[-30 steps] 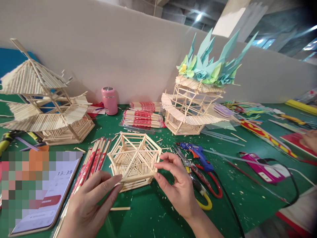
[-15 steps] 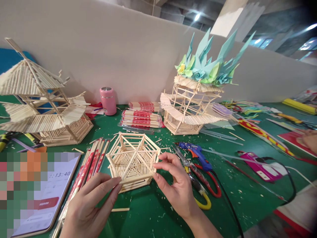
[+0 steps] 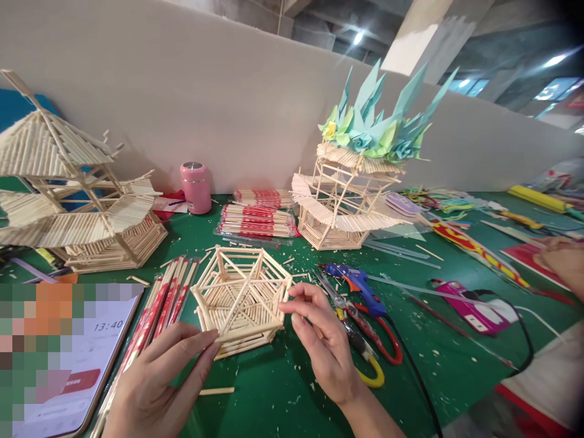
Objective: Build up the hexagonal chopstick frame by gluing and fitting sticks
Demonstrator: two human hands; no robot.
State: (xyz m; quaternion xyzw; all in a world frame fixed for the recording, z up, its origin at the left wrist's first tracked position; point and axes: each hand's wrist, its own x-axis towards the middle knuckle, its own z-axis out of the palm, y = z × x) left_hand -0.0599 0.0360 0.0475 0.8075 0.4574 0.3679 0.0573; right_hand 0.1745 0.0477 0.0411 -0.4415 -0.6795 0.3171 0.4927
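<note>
A six-sided frame of wooden sticks (image 3: pixel 241 298) stands on the green table in front of me, with spoke-like sticks crossing its top. My left hand (image 3: pixel 182 359) pinches the left end of the wooden stick (image 3: pixel 250 332) along the frame's near top edge. At the frame's right corner is my right hand (image 3: pixel 319 334); its fingertips touch or almost touch the corner, and the thumb is apart from the stick. A short loose stick (image 3: pixel 216 391) lies before the frame. Right of my right hand are a blue glue gun (image 3: pixel 358 285), pliers (image 3: pixel 337 298) and red-handled scissors (image 3: pixel 383 340).
Two stick pavilions (image 3: pixel 114 213) stand at the back, the right one topped with blue-green paper leaves (image 3: pixel 374 121). Packs of chopsticks (image 3: pixel 255 220), a pink flask (image 3: pixel 196 187), a tablet (image 3: pixel 91 377) and a magenta power strip (image 3: pixel 474 306) lie around. Another person's hand (image 3: pixel 563 261) is at far right.
My right thumb has come away from the near stick's right end. My left hand keeps its pinch. The whole view has shifted slightly.
</note>
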